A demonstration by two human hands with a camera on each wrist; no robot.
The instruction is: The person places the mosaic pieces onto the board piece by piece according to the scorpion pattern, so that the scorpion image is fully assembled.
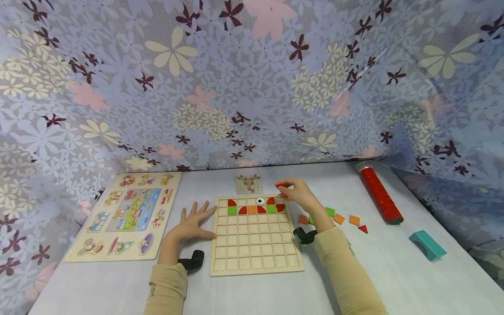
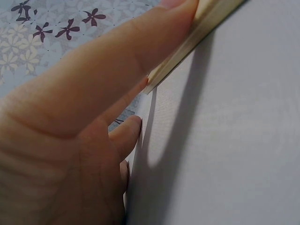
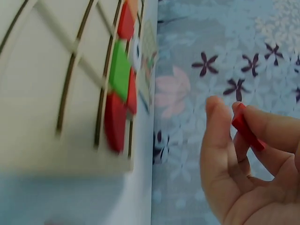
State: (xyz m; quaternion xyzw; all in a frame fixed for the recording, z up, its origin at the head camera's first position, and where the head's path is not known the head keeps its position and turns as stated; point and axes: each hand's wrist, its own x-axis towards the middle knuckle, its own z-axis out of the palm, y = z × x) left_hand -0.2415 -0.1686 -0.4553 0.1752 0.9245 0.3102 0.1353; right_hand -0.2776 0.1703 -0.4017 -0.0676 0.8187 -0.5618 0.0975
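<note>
A wooden grid board (image 1: 249,251) lies on the table, with red quarter-round pieces, green squares (image 1: 272,208), an orange square (image 1: 252,209) and a white eye piece (image 1: 260,201) set in its upper rows. My left hand (image 1: 193,224) is spread at the board's left side, with its index finger and thumb at the edge; the left wrist view shows the thumb against the rim. Above the board's upper right corner, my right hand (image 1: 298,192) pinches a small red piece (image 3: 245,127) between its fingers. Part of that piece is hidden by them.
A small pattern card (image 1: 249,184) lies behind the board. Loose orange squares (image 1: 354,220), green pieces (image 1: 330,212) and a red triangle (image 1: 363,229) lie right of it. Farther right are a red tube (image 1: 381,195) and a teal block (image 1: 428,245). A picture puzzle (image 1: 75,251) lies left.
</note>
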